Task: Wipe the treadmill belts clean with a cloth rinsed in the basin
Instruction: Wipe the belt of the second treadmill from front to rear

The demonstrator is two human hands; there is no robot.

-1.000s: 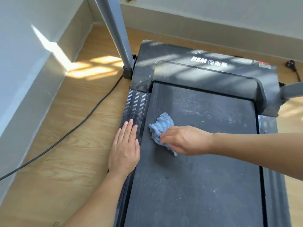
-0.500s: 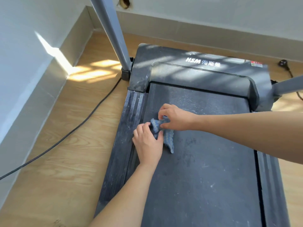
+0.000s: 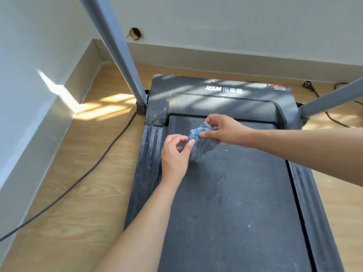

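Observation:
A blue patterned cloth (image 3: 203,143) is bunched up and lifted just above the front left part of the dusty black treadmill belt (image 3: 235,203). My right hand (image 3: 225,130) pinches its top edge between thumb and fingers. My left hand (image 3: 174,156) is beside the cloth on the left. Its thumb rests against the cloth's left edge, and its loosely curled fingers have nothing visible between them. The cloth's lower end hangs behind that thumb. No basin is in view.
The grey motor cover (image 3: 222,97) is beyond the hands, with ribbed side rails (image 3: 149,163) along the belt. Two grey uprights (image 3: 119,52) rise at the front corners. A black cable (image 3: 84,177) runs over the wood floor on the left, with a plug (image 3: 307,84) at the far right.
My left hand left the side rail and joined the right on the cloth. The cloth went from flat on the belt to bunched and lifted, and my view moved back.

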